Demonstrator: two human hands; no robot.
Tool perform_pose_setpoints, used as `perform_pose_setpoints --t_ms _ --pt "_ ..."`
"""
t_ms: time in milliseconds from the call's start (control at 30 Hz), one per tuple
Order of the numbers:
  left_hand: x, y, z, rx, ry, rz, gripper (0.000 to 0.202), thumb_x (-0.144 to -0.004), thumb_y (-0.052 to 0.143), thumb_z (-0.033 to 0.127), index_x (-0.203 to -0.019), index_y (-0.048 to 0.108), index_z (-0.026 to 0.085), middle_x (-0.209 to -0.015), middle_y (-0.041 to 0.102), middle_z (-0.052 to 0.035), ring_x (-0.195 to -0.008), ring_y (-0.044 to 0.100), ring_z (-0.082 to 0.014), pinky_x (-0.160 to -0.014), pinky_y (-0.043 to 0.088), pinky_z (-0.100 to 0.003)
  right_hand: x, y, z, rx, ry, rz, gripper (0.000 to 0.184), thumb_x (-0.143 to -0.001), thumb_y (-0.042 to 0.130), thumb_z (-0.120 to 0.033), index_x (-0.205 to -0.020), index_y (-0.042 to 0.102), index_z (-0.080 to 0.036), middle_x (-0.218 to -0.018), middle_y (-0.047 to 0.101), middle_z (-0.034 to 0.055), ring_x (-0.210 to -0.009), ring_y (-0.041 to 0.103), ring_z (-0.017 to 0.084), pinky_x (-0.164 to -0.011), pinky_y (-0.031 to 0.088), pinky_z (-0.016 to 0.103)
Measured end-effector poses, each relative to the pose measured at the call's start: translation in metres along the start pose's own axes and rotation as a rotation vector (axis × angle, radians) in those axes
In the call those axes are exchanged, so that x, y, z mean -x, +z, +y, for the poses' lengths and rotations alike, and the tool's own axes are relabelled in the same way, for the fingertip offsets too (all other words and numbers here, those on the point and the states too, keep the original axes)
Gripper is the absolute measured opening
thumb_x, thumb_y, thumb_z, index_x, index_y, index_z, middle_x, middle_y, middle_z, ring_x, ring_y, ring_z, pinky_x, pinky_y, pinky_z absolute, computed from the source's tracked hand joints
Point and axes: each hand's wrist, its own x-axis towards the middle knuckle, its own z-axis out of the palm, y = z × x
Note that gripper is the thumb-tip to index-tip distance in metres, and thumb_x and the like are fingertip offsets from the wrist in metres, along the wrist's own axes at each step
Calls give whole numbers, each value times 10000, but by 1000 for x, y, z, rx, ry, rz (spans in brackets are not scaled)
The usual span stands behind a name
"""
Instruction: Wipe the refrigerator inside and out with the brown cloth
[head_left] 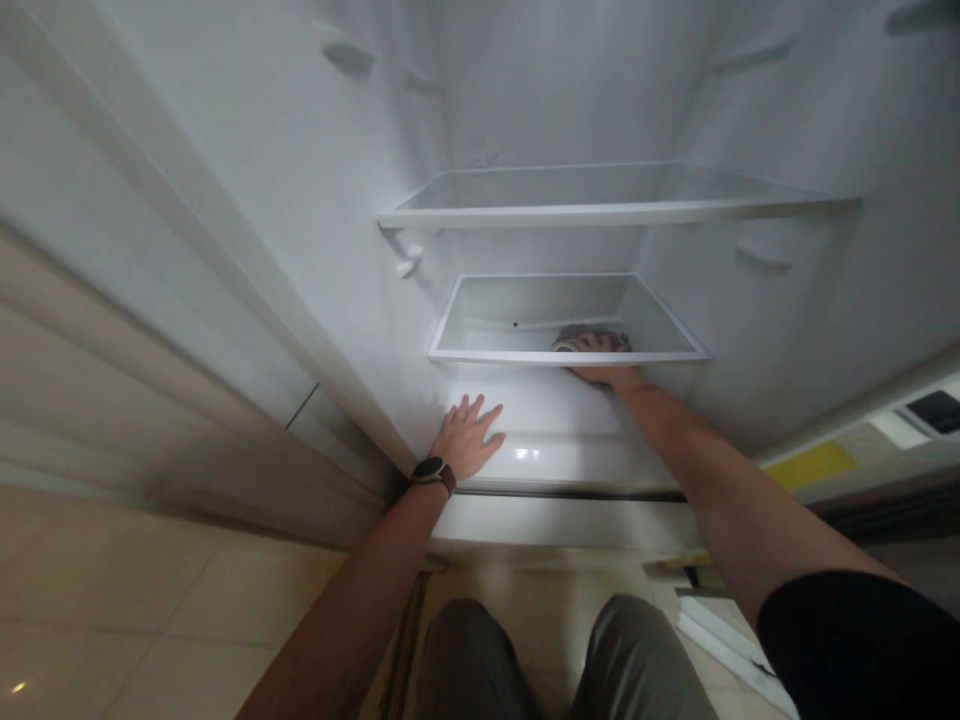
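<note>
My right hand (596, 362) reaches under the lower glass shelf (442, 355) of a white refrigerator. Its fingers press on a bunched, dark patterned cloth (574, 335), seen through the glass near the back of the refrigerator floor (540, 405). Some of the fingers are hard to make out through the shelf. My left hand (466, 438) rests with fingers spread on the left front part of the refrigerator floor, holding nothing. A dark-faced watch (429, 468) is on the left wrist.
A second glass shelf (615, 214) spans the refrigerator higher up. The door (112, 330) stands open at the left. My knees (472, 650) are just below the front sill (562, 518). A white strip-like piece (731, 650) lies on the tiled floor at the right.
</note>
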Motion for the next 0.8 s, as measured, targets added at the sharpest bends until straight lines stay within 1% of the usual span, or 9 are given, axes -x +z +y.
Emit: perform_pose_setpoints --t_ms 100,167,200,267,367,567,667,733,800 --pt "-3 2 -1 9 1 -8 631 -1067 457 559 -1653 414 328 -1753 295 -95 -1627 213 -404 -1300 244 -577 22 -4 -10 -39 0 -68 688 -1018 435 -647 -1591 465 -269 -1687 339 165 -1494 319 429 -1251 190 668" --pt "-4 3 -3 12 0 -10 629 -1069 451 552 -1655 412 327 -1754 293 -93 -1629 210 -399 -1299 241 -575 39 -3 -17 -47 33 -109 721 -1004 404 -678 -1616 421 -298 -1694 332 149 -1518 313 442 -1242 185 727" --pt "-5 4 -3 14 0 -10 629 -1069 449 550 -1656 410 327 -1754 294 -91 -1630 209 -396 -1298 240 -574 48 -2 -20 -50 50 -128 736 -991 400 -696 -1631 391 -331 -1701 323 138 -1530 299 459 -1220 187 772" --pt "-7 5 -5 23 -2 -9 628 -1068 449 547 -1657 409 332 -1755 294 -85 -1631 207 -392 -1298 234 -568 66 0 -28 -58 58 -147 755 -958 432 -727 -1640 347 -414 -1732 271 92 -1566 237 473 -1197 202 808" --pt "-11 7 -6 38 -13 -16 632 -1065 449 550 -1658 410 333 -1758 284 -86 -1633 201 -392 -1299 222 -559 97 -1 -42 -74 30 -169 761 -922 456 -767 -1621 348 -484 -1742 254 40 -1574 228 458 -1193 229 807" --pt "-16 5 -6 38 -25 -21 624 -1066 443 544 -1655 414 340 -1755 290 -87 -1631 213 -383 -1299 215 -548 152 -7 -69 -84 -85 -224 794 -890 458 -815 -1611 362 -495 -1736 264 40 -1563 246 475 -1187 223 821" --pt "-16 5 -5 38 -31 -25 629 -1068 429 549 -1658 409 334 -1756 286 -91 -1633 210 -381 -1302 206 -546 163 -8 -74 -91 -114 -248 792 -880 487 -812 -1606 342 -531 -1741 247 20 -1585 200 475 -1189 217 825" --pt "-16 5 -5 37 -35 -22 629 -1069 418 551 -1659 408 331 -1757 285 -88 -1634 208 -377 -1305 205 -539 161 -8 -74 -103 -108 -270 806 -873 501 -811 -1612 320 -544 -1765 184 2 -1603 157 480 -1196 198 829" --pt "-15 5 -5 39 -38 -18 626 -1067 422 552 -1654 416 335 -1756 290 -78 -1634 212 -370 -1304 214 -533 153 -7 -74 -117 -91 -303 830 -866 508 -814 -1623 295 -547 -1788 102 -18 -1618 102 495 -1202 174 837"
